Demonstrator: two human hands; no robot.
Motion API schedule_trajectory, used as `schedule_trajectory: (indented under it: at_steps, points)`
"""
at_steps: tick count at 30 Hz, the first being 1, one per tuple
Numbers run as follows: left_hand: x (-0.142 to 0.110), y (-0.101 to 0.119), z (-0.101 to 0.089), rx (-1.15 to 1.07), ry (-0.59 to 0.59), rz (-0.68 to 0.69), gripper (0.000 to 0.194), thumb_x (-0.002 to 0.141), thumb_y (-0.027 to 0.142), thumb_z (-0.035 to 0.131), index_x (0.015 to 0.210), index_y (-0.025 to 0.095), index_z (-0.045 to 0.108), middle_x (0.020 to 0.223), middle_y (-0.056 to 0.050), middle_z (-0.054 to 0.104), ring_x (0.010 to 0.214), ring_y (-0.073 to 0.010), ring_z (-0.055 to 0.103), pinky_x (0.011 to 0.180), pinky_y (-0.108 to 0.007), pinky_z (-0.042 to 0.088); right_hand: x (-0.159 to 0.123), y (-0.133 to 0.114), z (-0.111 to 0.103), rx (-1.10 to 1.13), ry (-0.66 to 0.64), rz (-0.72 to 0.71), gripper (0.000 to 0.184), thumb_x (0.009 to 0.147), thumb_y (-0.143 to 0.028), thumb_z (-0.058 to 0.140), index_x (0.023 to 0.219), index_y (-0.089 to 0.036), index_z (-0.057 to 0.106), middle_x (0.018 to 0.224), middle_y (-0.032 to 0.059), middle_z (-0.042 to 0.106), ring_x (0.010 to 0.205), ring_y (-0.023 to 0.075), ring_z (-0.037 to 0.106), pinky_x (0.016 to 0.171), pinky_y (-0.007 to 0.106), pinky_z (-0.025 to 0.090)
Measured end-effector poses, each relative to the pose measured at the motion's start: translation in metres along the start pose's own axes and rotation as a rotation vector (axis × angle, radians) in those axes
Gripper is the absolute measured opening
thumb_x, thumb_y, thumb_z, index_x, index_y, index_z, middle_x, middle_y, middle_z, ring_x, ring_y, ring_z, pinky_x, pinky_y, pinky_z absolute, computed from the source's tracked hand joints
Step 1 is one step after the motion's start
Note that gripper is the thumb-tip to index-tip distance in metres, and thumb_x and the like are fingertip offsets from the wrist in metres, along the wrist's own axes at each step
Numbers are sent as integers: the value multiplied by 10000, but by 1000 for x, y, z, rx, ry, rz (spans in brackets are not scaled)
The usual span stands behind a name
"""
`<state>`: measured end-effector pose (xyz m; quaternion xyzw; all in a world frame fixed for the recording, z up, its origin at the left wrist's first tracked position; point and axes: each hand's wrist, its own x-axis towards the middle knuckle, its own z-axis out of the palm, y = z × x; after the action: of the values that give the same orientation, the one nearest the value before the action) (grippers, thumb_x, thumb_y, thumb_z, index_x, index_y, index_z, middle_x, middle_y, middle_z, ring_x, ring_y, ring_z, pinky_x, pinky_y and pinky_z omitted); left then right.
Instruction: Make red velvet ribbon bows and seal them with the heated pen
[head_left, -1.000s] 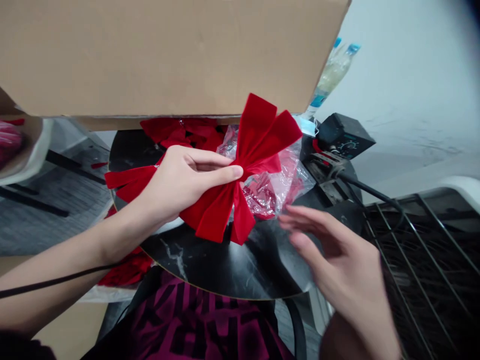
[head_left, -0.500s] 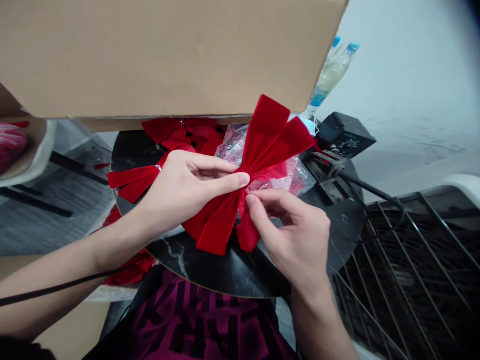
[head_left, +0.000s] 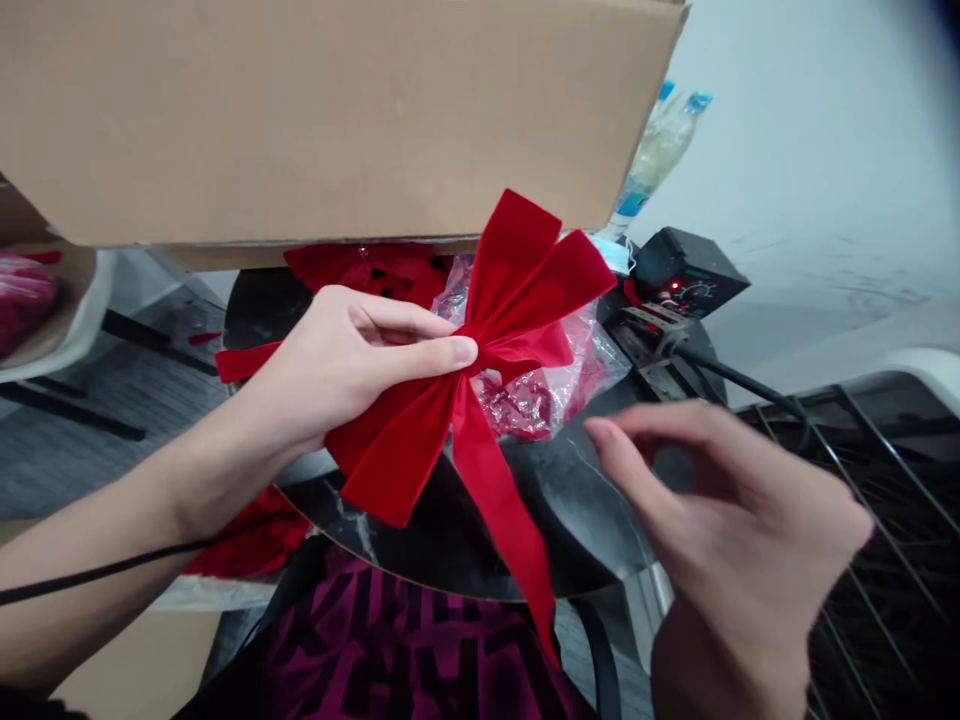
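My left hand (head_left: pixel 375 355) pinches a red velvet ribbon bow (head_left: pixel 517 270) at its middle, thumb on top. The bow's loops fan out to the upper right and lower left. From its knot a long red tail (head_left: pixel 506 505) hangs toward my lap. Off to the right, apart from the bow, is my right hand (head_left: pixel 720 510), somewhat blurred, its thumb and forefinger tips pressed together. Whatever those tips hold, if anything, is too small to make out. Below the bow lies a clear plastic bag (head_left: pixel 525 405) with red pieces inside.
A large cardboard box (head_left: pixel 337 120) rises behind the round black table (head_left: pixel 360 525). More red bows (head_left: pixel 375 270) lie at its foot. At right stand a black device (head_left: pixel 686 275) with a lit red light, plastic bottles (head_left: pixel 656 155) and a metal rack (head_left: pixel 862 560).
My right hand has moved away from the knot to the right. The ribbon tail now hangs down at length. My left hand keeps hold of the bow, shifted slightly left.
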<state>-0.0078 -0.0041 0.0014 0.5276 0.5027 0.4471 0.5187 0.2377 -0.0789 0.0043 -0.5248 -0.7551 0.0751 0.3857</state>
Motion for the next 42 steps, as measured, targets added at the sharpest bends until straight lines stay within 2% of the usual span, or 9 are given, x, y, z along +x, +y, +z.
schedule_trajectory:
  at_steps: [2,4,15,19,22,25,27,33,42]
  points:
    - [0,0,-1,33,-25,-29,173,634,335,924,764,259,840,687,11,792,651,-221,770,554,-231,610,15,2,6,-141,157,-206,235,839,-185,798,1057,-238,729,970,41,761,837,185,698,787,322,568]
    - [-2,-1,-1,24,-57,-47,161,637,308,919,774,267,844,700,10,798,666,-227,774,567,-238,615,26,3,19,-213,125,-379,246,872,-187,765,1105,-253,721,1042,61,757,909,212,695,841,370,553]
    - [-5,-6,4,-226,-326,-306,112,764,337,847,840,254,849,829,-51,830,776,-261,800,704,-298,656,34,43,25,-308,109,-825,324,887,-142,726,1158,-318,748,1105,-22,792,847,176,684,743,364,494]
    - [8,-18,4,-146,-226,-249,238,683,268,906,912,256,842,849,-33,831,785,-244,796,693,-269,643,15,49,17,-226,34,-580,353,832,-146,776,1162,-262,731,1014,23,797,797,178,702,725,345,520]
    - [16,-24,4,-145,-161,-201,349,666,246,919,995,254,805,821,-5,819,734,-192,781,672,-226,619,-5,69,9,-70,52,-32,54,873,-238,757,921,-218,771,694,-8,733,546,106,620,568,255,490]
    - [20,-23,8,-203,-233,-125,411,728,238,882,1083,283,681,724,53,763,634,-129,738,605,-179,568,-10,110,-2,364,140,672,301,846,-453,777,774,-162,749,573,8,654,422,77,520,388,198,367]
    - [21,-19,14,-223,-282,-52,401,764,234,843,1072,306,596,672,80,715,608,-134,725,578,-193,552,-5,142,-7,554,175,841,400,762,-521,828,788,-136,725,578,22,650,410,78,513,339,178,334]
    - [25,-10,27,-104,-255,140,197,695,190,868,740,225,679,762,10,703,763,-148,713,721,-214,564,17,199,-4,718,407,885,401,706,-384,895,780,-194,550,629,-15,653,492,65,582,414,125,463]
    - [34,-20,28,-44,-297,51,127,807,300,811,930,271,825,912,-22,811,875,-195,765,825,-267,613,23,217,1,688,570,712,424,662,-187,868,1022,-220,646,707,-41,691,593,78,657,529,147,541]
